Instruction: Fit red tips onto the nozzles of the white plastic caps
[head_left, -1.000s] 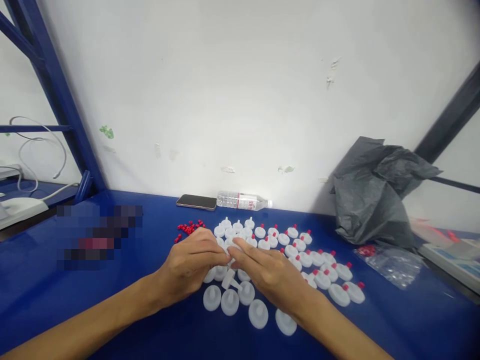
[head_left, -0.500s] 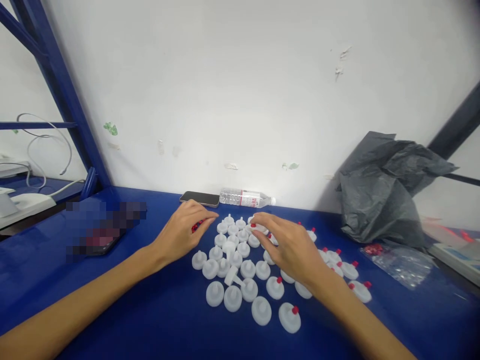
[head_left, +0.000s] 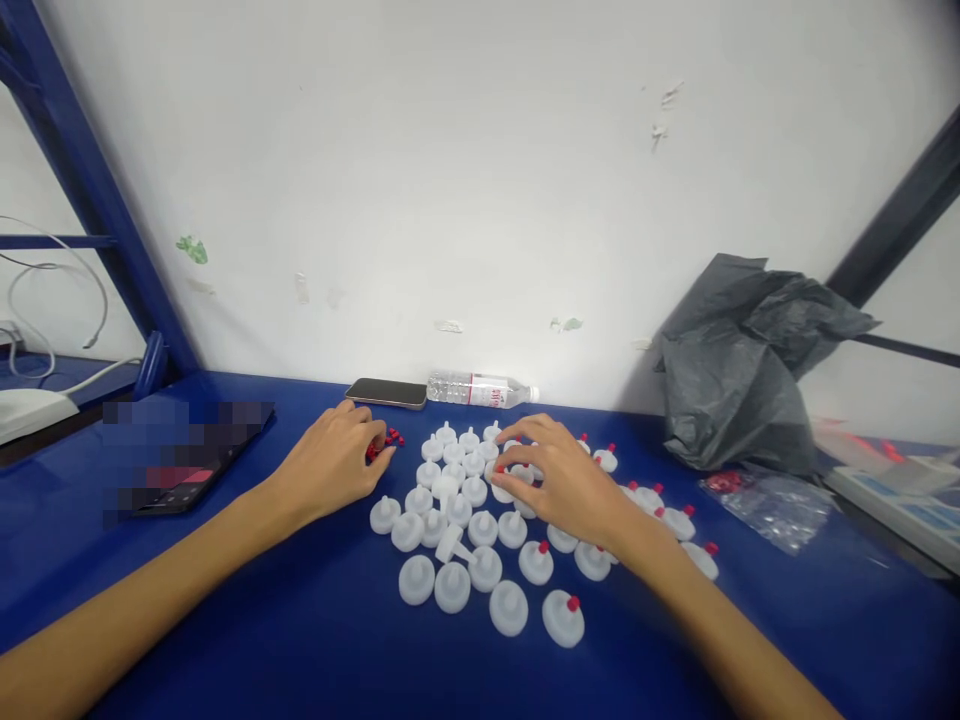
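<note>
Several round white plastic discs with a short nozzle on top (head_left: 452, 588) stand on the blue table, some fitted with small red caps (head_left: 573, 604). My right hand (head_left: 562, 480) is among them, thumb and forefinger curled around a red-capped white disc (head_left: 502, 490). Other fingers arch above it. My left hand (head_left: 334, 460) rests over a little pile of loose red caps (head_left: 394, 437), its thumb a little apart from the bent forefinger. Part of the pile is hidden under the fingers. A white T-shaped plastic piece (head_left: 452, 545) lies among the discs.
Behind the discs, a phone (head_left: 386, 392) and a water bottle (head_left: 480, 390) lie along the wall. A dark device (head_left: 202, 465), partly blurred, is on the left. To the right are a grey plastic bag (head_left: 739, 370) and a clear bag (head_left: 787, 510) with red bits.
My left hand has drawn back left from beside the discs to the red caps, and its pinch has loosened. My right hand has lowered slightly with the capped disc. The view has shifted a little.
</note>
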